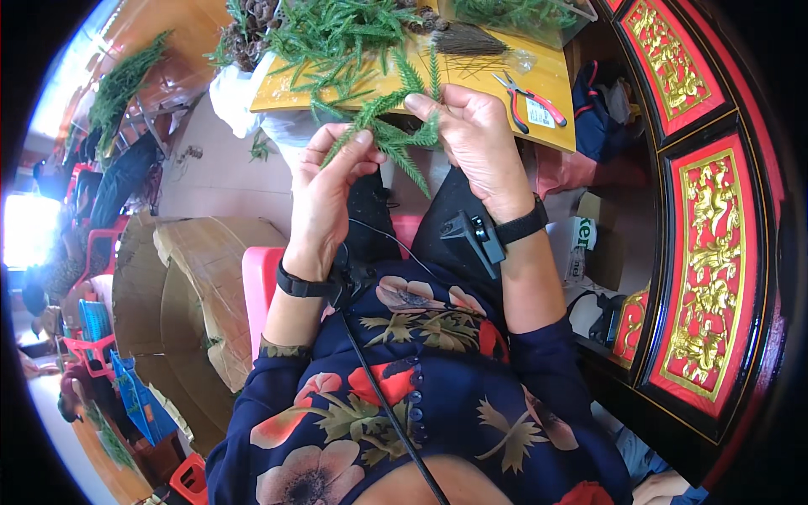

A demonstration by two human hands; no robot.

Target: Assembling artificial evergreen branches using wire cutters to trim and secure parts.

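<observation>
- At the far left, loose green branches [126,80] lie on a surface well away from the hands, and flattened cardboard [198,286] sits lower down beside a pink stool [261,286].
- The left hand [324,198] is raised in front of the body; its grip is closed, thumb and fingertips pinched on the lower end of a green fern-like sprig [391,135].
- The sprig hangs in the air between both hands, just in front of the near edge of the yellow tabletop [471,80], fanning up and to the right.
- A heap of the same green sprigs [337,38] covers the tabletop behind it.
- The right hand [475,143] has its grip closed too, thumb and fingers clamped on the upper right part of the sprig.
- Red-handled pliers [526,97] rest on the tabletop, just beyond the right hand and apart from it.
- A red and gold carved panel [711,269] stands at the far right.
</observation>
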